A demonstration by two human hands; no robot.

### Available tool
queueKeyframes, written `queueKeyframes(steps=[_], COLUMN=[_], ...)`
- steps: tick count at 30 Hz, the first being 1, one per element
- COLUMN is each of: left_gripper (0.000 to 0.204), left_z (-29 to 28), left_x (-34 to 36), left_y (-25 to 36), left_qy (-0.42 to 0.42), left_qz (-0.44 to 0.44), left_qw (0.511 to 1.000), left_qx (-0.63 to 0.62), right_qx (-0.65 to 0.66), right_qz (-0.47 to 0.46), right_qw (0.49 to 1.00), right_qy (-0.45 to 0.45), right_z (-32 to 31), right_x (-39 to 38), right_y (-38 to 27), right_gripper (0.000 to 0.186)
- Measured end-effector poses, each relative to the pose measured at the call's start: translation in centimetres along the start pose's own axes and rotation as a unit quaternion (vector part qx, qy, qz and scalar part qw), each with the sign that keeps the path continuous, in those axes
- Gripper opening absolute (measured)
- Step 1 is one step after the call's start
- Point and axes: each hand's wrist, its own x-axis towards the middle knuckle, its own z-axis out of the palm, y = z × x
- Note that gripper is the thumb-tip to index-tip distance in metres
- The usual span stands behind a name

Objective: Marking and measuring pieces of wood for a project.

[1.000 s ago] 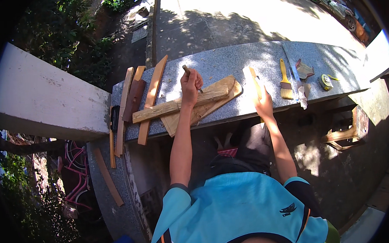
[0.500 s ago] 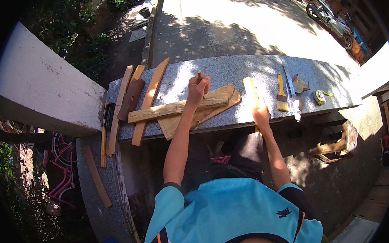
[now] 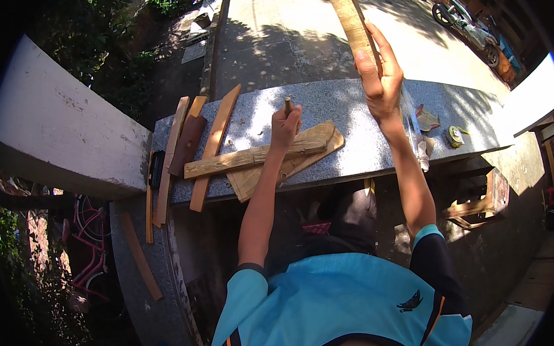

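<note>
My left hand (image 3: pixel 284 130) is closed around an upright chisel (image 3: pixel 288 102). Only its round wooden handle end shows above the fist, and the blade is hidden. That fist is just above a long rough strip of wood (image 3: pixel 226 162), which lies across a broader flat board (image 3: pixel 247 182) on the grey stone counter (image 3: pixel 345 160). Raised at the right, above the counter's far edge, my right hand (image 3: pixel 382 86) grips a thick wooden block (image 3: pixel 352 22) by its lower end, thumb on the near face. The block points up and slightly left.
Several wood strips (image 3: pixel 216 145) and a dark brown piece (image 3: pixel 188 143) lie on the counter's left. To the right are a metal ruler (image 3: pixel 414 125), a broken flat piece (image 3: pixel 427 118) and a tape measure (image 3: pixel 455 136). White pillars (image 3: pixel 61 121) flank the counter.
My right hand has swung the wooden block up and away from the counter's near edge. It covers the paintbrush seen before. The left hand has barely moved.
</note>
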Motion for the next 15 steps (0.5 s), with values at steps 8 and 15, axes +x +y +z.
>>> queueKeyframes(steps=[8,15], left_gripper=[0.029,0.028], left_z=[-0.3,-0.5], left_x=[0.2,1.0], left_y=[0.4,0.0], left_qy=[-0.008,-0.001], left_qz=[-0.054,-0.084], left_qw=[0.998,0.996], left_qx=[-0.005,-0.011], right_qx=[-0.034,-0.094], right_qz=[0.139,0.042], right_qw=[0.965,0.962], right_qy=[-0.221,-0.255], right_z=[1.6,3.6], right_x=[0.2,-1.4], right_y=[4.2,6.6], right_gripper=[0.037,0.031])
